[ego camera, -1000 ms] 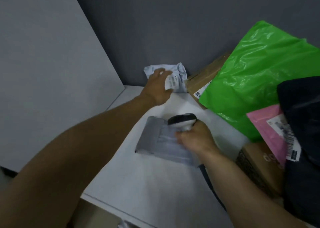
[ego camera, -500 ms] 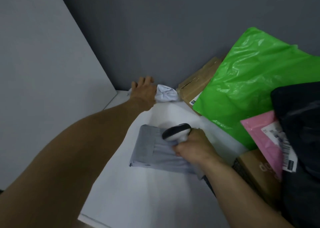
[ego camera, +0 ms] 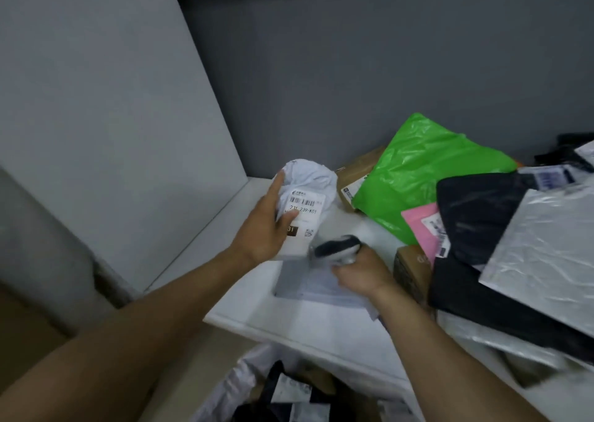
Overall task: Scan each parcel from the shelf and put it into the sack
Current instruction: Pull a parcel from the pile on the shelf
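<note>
The left hand (ego camera: 262, 229) holds a crumpled white plastic parcel (ego camera: 307, 193) clear of the white shelf board (ego camera: 321, 328). The thumb is pressed across the lower left of its barcode label and the forefinger stretches up its 10 o'clock edge; the other fingers are hidden behind it. At the parcel's 5 o'clock the right hand (ego camera: 361, 272) is curled tight round a black-and-grey handheld scanner (ego camera: 337, 248). Only the scanner's head shows, since the handle is buried in the fist. The head sits close to the label's bottom corner, but whether they touch cannot be told. Under that hand lies a flat grey plastic mailer (ego camera: 294, 277), its right end covered by the wrist

Toward 3 o'clock of the frame is a heap: a bright green plastic bag (ego camera: 427, 171) with a brown cardboard box (ego camera: 356, 171) half hidden behind it, and a pink mailer (ego camera: 421, 225) mostly tucked under a black plastic bag (ego camera: 475, 209). A silver foil mailer (ego camera: 546, 254) is cut off by the right edge, and everything there is smeared by blur

At 6 o'clock the mouth of a white sack (ego camera: 225, 386) is cropped by the lower edge, with dark and pale packets inside too blurred to tell apart
</note>
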